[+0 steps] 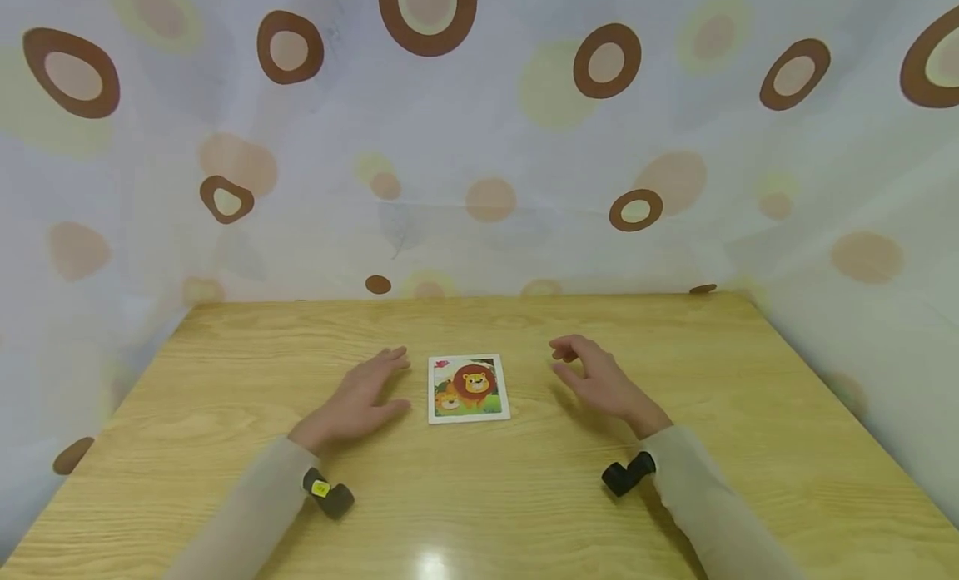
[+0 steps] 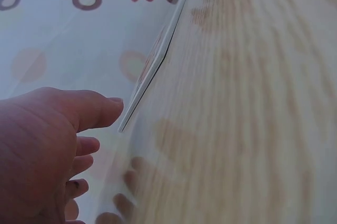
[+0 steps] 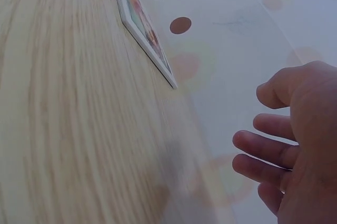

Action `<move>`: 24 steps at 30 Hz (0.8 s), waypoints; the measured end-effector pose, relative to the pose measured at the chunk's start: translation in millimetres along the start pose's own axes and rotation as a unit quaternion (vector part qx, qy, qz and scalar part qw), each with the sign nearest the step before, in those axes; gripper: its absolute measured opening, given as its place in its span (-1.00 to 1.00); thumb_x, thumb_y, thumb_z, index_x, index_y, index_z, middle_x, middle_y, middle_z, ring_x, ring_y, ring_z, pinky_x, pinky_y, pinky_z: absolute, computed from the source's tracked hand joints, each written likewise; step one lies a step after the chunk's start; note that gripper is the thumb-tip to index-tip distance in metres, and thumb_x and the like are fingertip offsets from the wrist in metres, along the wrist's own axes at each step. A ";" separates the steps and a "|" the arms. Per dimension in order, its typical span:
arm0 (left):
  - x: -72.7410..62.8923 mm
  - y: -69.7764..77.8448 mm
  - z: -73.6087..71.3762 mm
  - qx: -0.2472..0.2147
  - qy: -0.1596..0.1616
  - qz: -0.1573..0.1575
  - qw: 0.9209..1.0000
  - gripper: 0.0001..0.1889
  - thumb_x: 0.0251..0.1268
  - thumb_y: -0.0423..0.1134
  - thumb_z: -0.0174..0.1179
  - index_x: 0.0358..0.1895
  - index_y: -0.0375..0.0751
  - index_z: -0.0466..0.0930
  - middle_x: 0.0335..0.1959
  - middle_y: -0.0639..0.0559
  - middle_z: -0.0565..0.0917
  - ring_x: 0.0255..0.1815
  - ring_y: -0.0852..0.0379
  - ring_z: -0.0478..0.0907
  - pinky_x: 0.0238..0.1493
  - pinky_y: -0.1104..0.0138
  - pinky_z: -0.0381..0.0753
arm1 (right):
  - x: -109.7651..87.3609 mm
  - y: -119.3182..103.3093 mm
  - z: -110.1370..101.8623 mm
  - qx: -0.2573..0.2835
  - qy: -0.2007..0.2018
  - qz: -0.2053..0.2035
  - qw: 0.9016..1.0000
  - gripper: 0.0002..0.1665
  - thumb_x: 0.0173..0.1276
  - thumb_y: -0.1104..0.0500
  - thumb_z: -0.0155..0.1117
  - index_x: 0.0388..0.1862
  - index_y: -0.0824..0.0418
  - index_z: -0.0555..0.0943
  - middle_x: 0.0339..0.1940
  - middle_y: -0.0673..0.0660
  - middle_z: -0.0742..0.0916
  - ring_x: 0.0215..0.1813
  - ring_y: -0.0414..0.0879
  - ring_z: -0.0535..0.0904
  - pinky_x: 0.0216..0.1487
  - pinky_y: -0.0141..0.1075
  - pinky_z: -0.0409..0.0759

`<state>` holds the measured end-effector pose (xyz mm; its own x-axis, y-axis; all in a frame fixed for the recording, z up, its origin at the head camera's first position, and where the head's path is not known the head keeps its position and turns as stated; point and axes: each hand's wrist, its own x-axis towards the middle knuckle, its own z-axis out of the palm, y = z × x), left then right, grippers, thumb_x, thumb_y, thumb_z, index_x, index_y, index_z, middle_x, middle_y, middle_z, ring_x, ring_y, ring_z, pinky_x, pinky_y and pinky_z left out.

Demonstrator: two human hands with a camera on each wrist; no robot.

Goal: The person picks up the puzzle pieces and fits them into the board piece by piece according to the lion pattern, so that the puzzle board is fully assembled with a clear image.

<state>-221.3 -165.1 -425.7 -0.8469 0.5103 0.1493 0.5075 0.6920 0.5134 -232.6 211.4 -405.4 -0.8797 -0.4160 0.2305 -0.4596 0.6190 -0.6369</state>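
A square picture puzzle board (image 1: 468,389) with a white border lies flat on the wooden table, showing a lion and a smaller animal on grass. To its left, my left hand (image 1: 363,401) hovers palm down with fingers spread and holds nothing. My right hand (image 1: 599,380) is raised on the board's other side, its fingers loosely bent around air. In the left wrist view the thumb (image 2: 100,109) points at the near corner of the board (image 2: 158,56). The right wrist view has the board (image 3: 142,29) well apart from the right fingers (image 3: 266,148).
The wooden table (image 1: 479,497) reaches back to a white curtain (image 1: 449,147) with brown and peach spots, which also hangs along both sides. A small dark camera is strapped to each wrist, the left (image 1: 330,495) and the right (image 1: 628,473).
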 end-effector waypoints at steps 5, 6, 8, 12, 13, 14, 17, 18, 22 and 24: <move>2.7 3.3 2.4 -0.006 -0.008 -0.004 1.000 -0.36 0.33 -0.09 0.15 0.39 -0.34 0.26 0.51 -0.22 0.15 0.53 -0.27 -0.02 0.45 -0.22 -0.08 | 3.7 -3.0 5.0 0.005 -0.009 -0.009 1.000 -0.57 0.47 0.24 0.08 0.23 0.44 0.40 0.08 0.31 0.60 0.07 0.13 0.50 0.08 0.03 0.49; 3.5 4.0 2.9 -0.006 -0.008 -0.004 1.000 -0.36 0.33 -0.08 0.15 0.39 -0.34 0.26 0.51 -0.22 0.15 0.53 -0.27 -0.02 0.46 -0.22 -0.10 | 4.9 -4.4 6.1 0.007 -0.011 -0.011 1.000 -0.57 0.47 0.25 0.08 0.23 0.44 0.40 0.07 0.31 0.61 0.07 0.13 0.50 0.09 0.03 0.50; 5.1 6.5 3.1 -0.008 -0.009 -0.006 1.000 -0.35 0.33 -0.07 0.16 0.38 -0.33 0.26 0.51 -0.21 0.15 0.53 -0.26 -0.02 0.46 -0.22 -0.12 | 7.3 -6.6 8.2 0.009 -0.015 -0.014 1.000 -0.57 0.47 0.25 0.08 0.23 0.44 0.40 0.05 0.31 0.62 0.06 0.12 0.51 0.08 0.03 0.50; 8.2 9.5 4.7 -0.008 -0.010 -0.005 1.000 -0.35 0.32 -0.06 0.18 0.38 -0.32 0.27 0.51 -0.20 0.16 0.53 -0.25 -0.02 0.45 -0.24 -0.13 | 12.3 -10.1 12.9 0.013 -0.022 -0.018 0.999 -0.58 0.47 0.24 0.09 0.22 0.43 0.41 0.02 0.29 0.63 0.04 0.12 0.52 0.06 0.02 0.52; 8.9 9.9 5.2 -0.007 -0.010 -0.005 1.000 -0.35 0.32 -0.05 0.18 0.38 -0.31 0.27 0.51 -0.19 0.16 0.53 -0.25 -0.01 0.45 -0.24 -0.13 | 13.8 -10.7 14.2 0.012 -0.023 -0.020 0.999 -0.58 0.47 0.24 0.09 0.22 0.43 0.41 0.01 0.28 0.64 0.04 0.11 0.52 0.05 0.02 0.53; 9.6 10.3 5.8 -0.009 -0.011 -0.004 1.000 -0.34 0.32 -0.04 0.19 0.39 -0.29 0.27 0.51 -0.19 0.16 0.54 -0.24 -0.01 0.45 -0.24 -0.13 | 15.2 -11.1 15.5 0.011 -0.023 -0.023 0.999 -0.59 0.46 0.24 0.10 0.21 0.42 0.42 -0.01 0.27 0.64 0.03 0.11 0.53 0.05 0.02 0.53; 12.0 11.3 7.7 -0.016 -0.019 -0.005 1.000 -0.32 0.32 -0.01 0.18 0.41 -0.26 0.25 0.52 -0.17 0.15 0.55 -0.22 -0.03 0.46 -0.23 -0.15 | 19.6 -11.7 19.3 0.007 -0.025 -0.029 0.999 -0.61 0.45 0.26 0.11 0.18 0.42 0.44 -0.05 0.23 0.66 0.01 0.08 0.55 0.03 0.00 0.55; 12.6 11.4 8.2 -0.017 -0.022 -0.007 1.000 -0.31 0.32 0.01 0.18 0.42 -0.25 0.23 0.52 -0.16 0.15 0.55 -0.21 -0.04 0.47 -0.21 -0.16 | 21.3 -11.9 20.7 0.005 -0.026 -0.031 0.999 -0.62 0.44 0.27 0.11 0.18 0.41 0.45 -0.06 0.22 0.66 0.00 0.07 0.56 0.02 -0.01 0.55; 15.8 12.3 9.8 -0.027 -0.029 -0.008 0.999 -0.26 0.28 0.06 0.20 0.43 -0.24 0.22 0.52 -0.14 0.15 0.56 -0.19 -0.06 0.48 -0.18 -0.19 | 28.7 -13.4 27.0 0.010 -0.031 -0.036 0.999 -0.65 0.43 0.28 0.12 0.14 0.42 0.48 -0.09 0.21 0.67 -0.03 0.05 0.57 0.02 -0.04 0.56; 17.8 12.3 10.7 -0.033 -0.032 -0.008 0.999 -0.23 0.24 0.08 0.23 0.43 -0.23 0.22 0.52 -0.12 0.15 0.56 -0.18 -0.06 0.49 -0.17 -0.20 | 32.5 -14.6 31.3 0.012 -0.032 -0.041 0.999 -0.67 0.43 0.29 0.12 0.11 0.42 0.50 -0.10 0.22 0.67 -0.05 0.04 0.57 0.02 -0.06 0.56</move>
<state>-228.4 -142.1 -425.7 -0.8421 0.5322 0.0877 0.4807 0.6667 0.5697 -250.7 168.1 -411.6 -0.8295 -0.5069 0.2344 -0.5251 0.5651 -0.6363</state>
